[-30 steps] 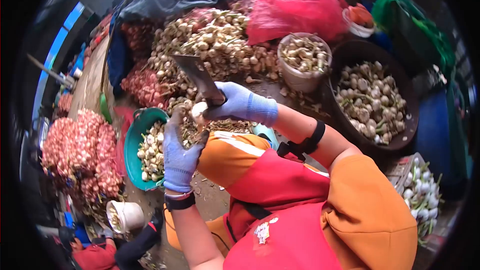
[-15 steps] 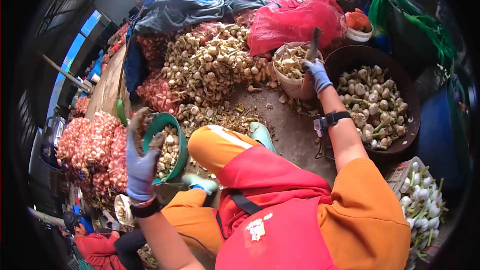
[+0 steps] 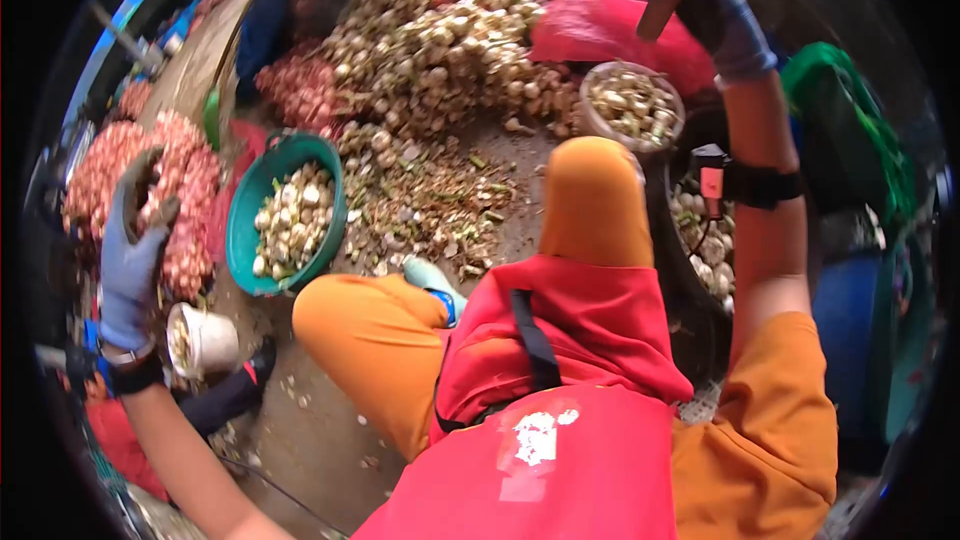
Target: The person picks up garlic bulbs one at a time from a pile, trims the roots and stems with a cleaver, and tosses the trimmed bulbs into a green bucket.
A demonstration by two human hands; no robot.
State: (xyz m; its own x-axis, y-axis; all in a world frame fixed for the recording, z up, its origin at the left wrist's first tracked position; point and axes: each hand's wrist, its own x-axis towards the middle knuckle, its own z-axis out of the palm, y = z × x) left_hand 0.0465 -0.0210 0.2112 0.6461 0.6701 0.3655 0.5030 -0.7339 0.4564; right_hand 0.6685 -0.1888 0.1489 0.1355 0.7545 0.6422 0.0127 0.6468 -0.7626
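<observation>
My left hand (image 3: 133,275), in a blue-grey glove with soiled fingertips, is raised at the left with thumb and fingers apart and nothing in it. Behind it are red net sacks of garlic (image 3: 180,175). To its right stands a green basin (image 3: 333,230) with trimmed garlic bulbs (image 3: 298,215). My right hand (image 3: 705,15), gloved too, is held up at the top right and grips a knife (image 3: 660,8); part of the knife is hidden by the hand or blurred. Below that hand is a white bucket (image 3: 620,147) holding cut garlic stalks (image 3: 635,105).
A large heap of garlic (image 3: 430,45) lies ahead, with peelings (image 3: 450,205) on the floor before it. A dark round pan (image 3: 690,280) of bulbs is partly behind my right arm. A small white bucket (image 3: 212,342) and another person's leg (image 3: 225,400) are at the lower left.
My view has tilted and shifted. My left hand is farther left, away from the green basin. My right hand, with the knife, has risen from beside the white bucket.
</observation>
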